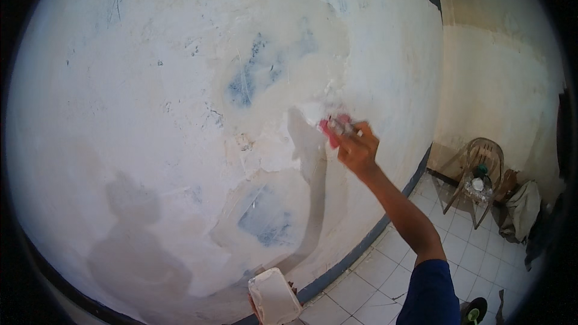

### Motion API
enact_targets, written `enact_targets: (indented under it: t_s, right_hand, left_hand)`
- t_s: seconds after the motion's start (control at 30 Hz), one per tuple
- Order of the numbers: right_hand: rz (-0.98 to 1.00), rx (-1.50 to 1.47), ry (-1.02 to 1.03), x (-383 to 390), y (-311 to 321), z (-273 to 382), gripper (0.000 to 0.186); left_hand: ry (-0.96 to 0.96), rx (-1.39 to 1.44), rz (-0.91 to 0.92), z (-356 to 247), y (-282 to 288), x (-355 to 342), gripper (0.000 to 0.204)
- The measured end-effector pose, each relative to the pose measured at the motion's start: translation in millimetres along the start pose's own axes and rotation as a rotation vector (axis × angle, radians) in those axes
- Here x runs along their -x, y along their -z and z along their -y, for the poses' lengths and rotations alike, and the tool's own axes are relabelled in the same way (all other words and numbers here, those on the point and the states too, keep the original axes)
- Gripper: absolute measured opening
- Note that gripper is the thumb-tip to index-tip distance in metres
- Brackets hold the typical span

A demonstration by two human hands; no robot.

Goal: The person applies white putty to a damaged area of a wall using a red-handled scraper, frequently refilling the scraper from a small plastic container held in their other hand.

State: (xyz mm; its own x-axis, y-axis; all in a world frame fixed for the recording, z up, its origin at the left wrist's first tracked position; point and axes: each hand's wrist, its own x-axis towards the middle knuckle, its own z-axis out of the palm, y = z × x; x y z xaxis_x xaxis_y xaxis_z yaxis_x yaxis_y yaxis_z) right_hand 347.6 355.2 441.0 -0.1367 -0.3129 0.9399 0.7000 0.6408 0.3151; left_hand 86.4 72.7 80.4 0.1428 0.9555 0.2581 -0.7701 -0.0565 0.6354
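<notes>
Shadow: head-and-shoulders shape on the pale wall [150,126], far left.
Left hand [253,307]: mostly hidden, bits of fingers at the tub's edges; looks clasped round it, palm out of sight.
Lower patch [265,216]: blue-grey, pale rim, above the tub.
Tub [275,298]: white, held low near the wall. Risk: a one-handed hold on the rim could let it tip or bump the wall, if I lean into the reach.
Upper patch [242,87]: blue-grey showing through, up and left of my scraper.
Scraper [325,127]: pink, at the wall between the patches, whitish smear beside it. Risk: uneven finger pressure or a tilted edge could leave ridges or gouge.
Right hand [359,151]: fingers pinched on the scraper, whitish stuff on fingertips, blurred. Risk: slippery fingers, lost pinch.
Skirting [385,221]: dark, below. Drips could land there or on tiles [376,268].
Chair [481,165]: far right, items on seat, cloth [522,207] beside.
</notes>
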Motion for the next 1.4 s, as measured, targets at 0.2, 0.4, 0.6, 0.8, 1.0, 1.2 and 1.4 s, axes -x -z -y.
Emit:
enact_targets:
  t_s: [0.2, 0.4, 0.6, 0.8, 1.0, 1.2, 1.4]
  right_hand:
    - [-0.237, 0.145, -0.071, -131.5, -22.7, -58.8, 0.035]
    - [0.080, 0.115, -0.093, -24.1, -32.7, -22.5, 0.044]
    - [0.052, -0.058, -0.118, 22.3, 10.6, 36.0, 0.052]
    - [-0.201, 0.122, -0.115, -105.7, -24.5, -9.3, 0.037]
    - [-0.047, 0.090, 0.034, -22.1, -53.9, 25.2, 0.041]
    - [-0.006, 0.035, -0.053, -51.9, -6.0, 26.0, 0.048]
    - [0.112, 0.061, -0.061, -63.9, -12.7, 24.9, 0.051]
  left_hand:
    - [-0.093, -0.569, 0.076, 3.6, -6.9, 0.4, 0.066]
    - [0.001, -0.039, 0.047, 4.8, -2.4, 4.5, 0.066]
    - [-0.044, -0.502, -0.086, 8.4, 17.5, 9.8, 0.068]
    - [0.043, 0.116, -0.205, -37.5, -69.0, 3.5, 0.096]
    - [0.042, 0.620, -0.079, -35.7, -42.3, 14.3, 0.102]
    - [0.036, 0.120, -0.179, -43.8, -57.5, 14.4, 0.094]
    - [-0.008, 0.687, -0.188, -44.3, -56.5, 15.6, 0.102]
